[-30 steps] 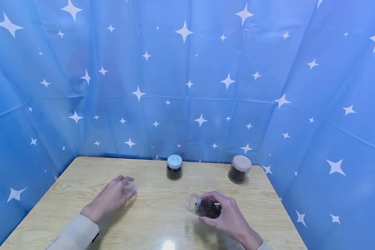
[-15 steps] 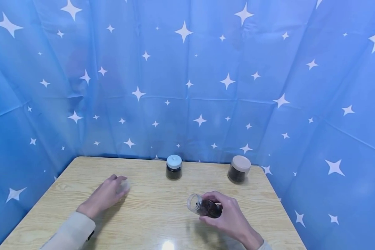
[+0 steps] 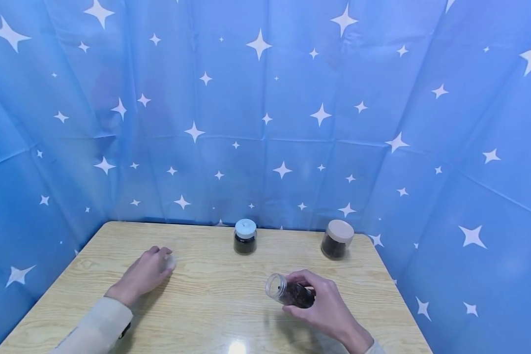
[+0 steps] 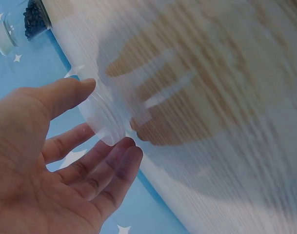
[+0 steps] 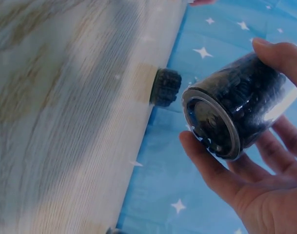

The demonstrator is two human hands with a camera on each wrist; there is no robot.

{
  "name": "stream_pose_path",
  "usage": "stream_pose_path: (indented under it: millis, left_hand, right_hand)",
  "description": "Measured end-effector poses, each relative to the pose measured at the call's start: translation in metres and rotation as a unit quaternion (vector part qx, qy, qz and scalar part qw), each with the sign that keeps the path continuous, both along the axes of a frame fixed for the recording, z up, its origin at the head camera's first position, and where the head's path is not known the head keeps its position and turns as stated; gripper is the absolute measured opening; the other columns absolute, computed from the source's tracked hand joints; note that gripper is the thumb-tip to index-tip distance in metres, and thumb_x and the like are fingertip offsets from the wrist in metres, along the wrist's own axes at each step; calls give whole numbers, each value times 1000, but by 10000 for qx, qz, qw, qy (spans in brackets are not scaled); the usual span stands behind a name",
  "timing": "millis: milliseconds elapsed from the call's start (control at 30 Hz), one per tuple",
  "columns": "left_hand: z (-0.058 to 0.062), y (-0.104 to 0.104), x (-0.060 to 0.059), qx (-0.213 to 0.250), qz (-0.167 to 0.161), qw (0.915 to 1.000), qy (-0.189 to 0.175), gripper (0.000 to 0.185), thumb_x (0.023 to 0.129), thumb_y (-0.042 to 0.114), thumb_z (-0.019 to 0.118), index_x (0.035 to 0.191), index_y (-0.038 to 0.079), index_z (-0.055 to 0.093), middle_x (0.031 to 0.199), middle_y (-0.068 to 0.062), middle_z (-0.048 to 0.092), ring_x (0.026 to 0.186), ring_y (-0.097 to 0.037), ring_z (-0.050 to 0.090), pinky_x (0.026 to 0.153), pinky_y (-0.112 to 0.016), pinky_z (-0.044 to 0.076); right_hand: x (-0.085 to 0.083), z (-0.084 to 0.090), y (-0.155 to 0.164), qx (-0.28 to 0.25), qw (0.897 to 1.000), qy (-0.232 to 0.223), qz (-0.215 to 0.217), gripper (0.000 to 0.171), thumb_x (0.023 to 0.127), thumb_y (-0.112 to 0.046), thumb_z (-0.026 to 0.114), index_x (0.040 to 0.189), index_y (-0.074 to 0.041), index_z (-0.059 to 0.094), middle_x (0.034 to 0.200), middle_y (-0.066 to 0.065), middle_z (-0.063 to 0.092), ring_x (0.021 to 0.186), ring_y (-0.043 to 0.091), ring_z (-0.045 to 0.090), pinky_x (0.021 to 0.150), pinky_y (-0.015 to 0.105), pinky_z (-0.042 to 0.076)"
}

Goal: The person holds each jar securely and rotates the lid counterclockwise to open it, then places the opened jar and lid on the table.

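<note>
My left hand (image 3: 139, 278), at the left of the table, pinches a clear, whitish jar lid (image 4: 105, 119) by its rim, thumb on one side and fingertips on the other. The lid is close to the tabletop; whether it touches, I cannot tell. My right hand (image 3: 325, 307) grips a lidless clear jar (image 3: 294, 294) above the table. That jar leans over with its mouth toward the left and holds dark pieces. In the right wrist view, the round base of the same jar (image 5: 211, 122) faces the camera, with fingers and thumb around its side.
A jar with a light blue lid (image 3: 245, 237) stands near the table's back edge. Farther right is a wider jar with a pale pinkish lid (image 3: 338, 239). Both have dark contents. Behind the wood-grain table (image 3: 212, 300) hangs a blue star-patterned curtain (image 3: 248, 98).
My left hand has moved left with the lid, and slightly down toward the tabletop. The right hand and its jar have stayed nearly still.
</note>
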State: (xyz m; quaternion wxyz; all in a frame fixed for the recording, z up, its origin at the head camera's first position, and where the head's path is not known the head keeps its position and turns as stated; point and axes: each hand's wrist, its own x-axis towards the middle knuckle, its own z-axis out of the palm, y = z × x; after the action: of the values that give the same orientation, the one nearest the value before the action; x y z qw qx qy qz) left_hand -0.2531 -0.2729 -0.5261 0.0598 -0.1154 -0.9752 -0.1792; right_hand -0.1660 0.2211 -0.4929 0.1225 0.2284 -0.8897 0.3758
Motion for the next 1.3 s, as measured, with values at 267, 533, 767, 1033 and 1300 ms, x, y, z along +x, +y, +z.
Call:
stream_pose_path:
  millis: [267,533,767,1033,1300]
  left_hand:
    - [-2,-3,-1,-55,70,9999,-58,49,104,14,86,144,-9,70,131,-32,73,106,-36,77,96,-61,69]
    - [-1,-5,-3,-118,136,9998,-113,49,104,13,86,145,-9,71,130,-31,74,107,-36,76,96,-61,69]
    - [-1,-5,-2,-149,149,9997,-128,48,104,13,85,144,-9,71,132,-33,74,111,-41,77,100,-64,68]
    - [-1,-4,-3,-211,94,9997,-85,49,104,13,85,145,-9,70,132,-34,73,109,-39,76,99,-63,68]
    - [1,-5,-3,-198,110,9996,-137,51,103,12,86,147,-9,69,133,-36,72,107,-39,76,95,-63,68]
  right_hand:
    - [1,-1,1,-22,10000,-9,-35,63,80,-21,110,132,-36,76,124,-17,84,113,2,79,89,27,69]
    - [1,-1,1,-98,9999,-23,10,62,81,-26,110,132,-37,76,124,-18,84,113,2,79,89,27,69]
    - [1,-2,1,-108,9999,7,4,63,80,-23,110,131,-37,76,124,-18,84,113,2,78,90,28,69]
    - [1,-1,2,-86,9999,-84,-37,64,80,-20,109,132,-38,76,125,-18,84,114,2,79,89,27,69]
    - [1,1,2,-100,9999,-131,-50,64,80,-19,109,132,-38,76,125,-18,84,115,3,78,91,27,69]
